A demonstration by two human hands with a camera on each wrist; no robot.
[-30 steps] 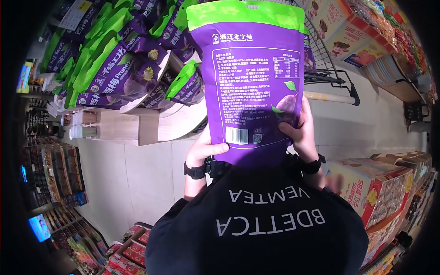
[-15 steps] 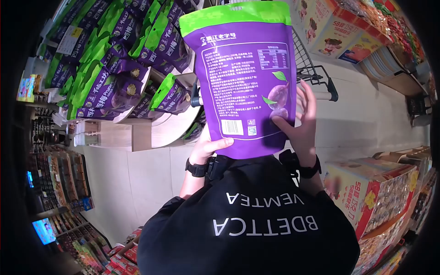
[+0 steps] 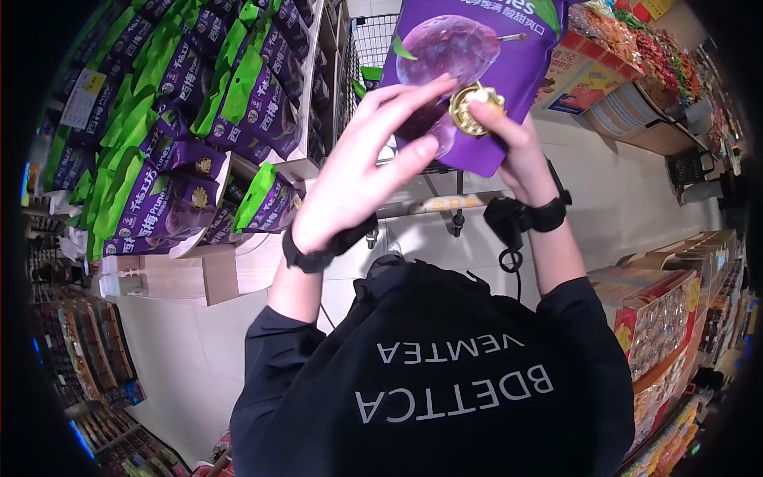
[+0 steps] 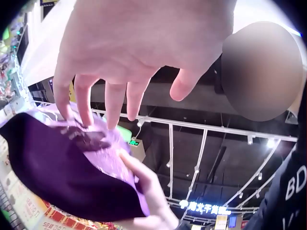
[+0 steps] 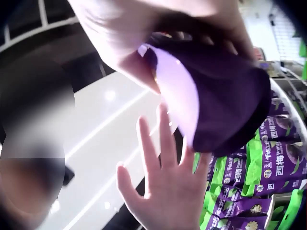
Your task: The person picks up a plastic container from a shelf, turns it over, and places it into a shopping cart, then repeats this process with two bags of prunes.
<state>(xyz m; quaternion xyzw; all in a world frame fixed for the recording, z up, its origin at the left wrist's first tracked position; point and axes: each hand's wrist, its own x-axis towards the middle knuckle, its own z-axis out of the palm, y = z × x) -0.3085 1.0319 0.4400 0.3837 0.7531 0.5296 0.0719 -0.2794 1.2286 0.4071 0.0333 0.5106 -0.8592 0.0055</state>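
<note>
A purple bag of prunes (image 3: 520, 67), with a large plum and a gold emblem printed on its front, is held up over a shopping cart. My right hand (image 3: 520, 151) grips its lower right corner, thumb pressed over the gold emblem. In the right wrist view the fingers of that hand (image 5: 192, 21) curl behind the bag's bottom edge. My left hand (image 3: 358, 163) has its fingers extended over the lower left of the front, fingertips right at the printed plum. Spread, nearly straight fingers of the left hand (image 4: 139, 38) also show in the left wrist view.
On the left, a display shelf (image 3: 211, 274) bears rows of green-topped prune bags (image 3: 147, 211) and a price card (image 3: 83, 99). Behind the held bag stands the cart, its handle (image 3: 445, 204) below the bag. Candy boxes (image 3: 644, 310) are stacked at right.
The bag has been turned from its printed back to its plum-pictured front and moved up and right. My left hand has released the bottom edge and straightened; my right hand keeps its grip.
</note>
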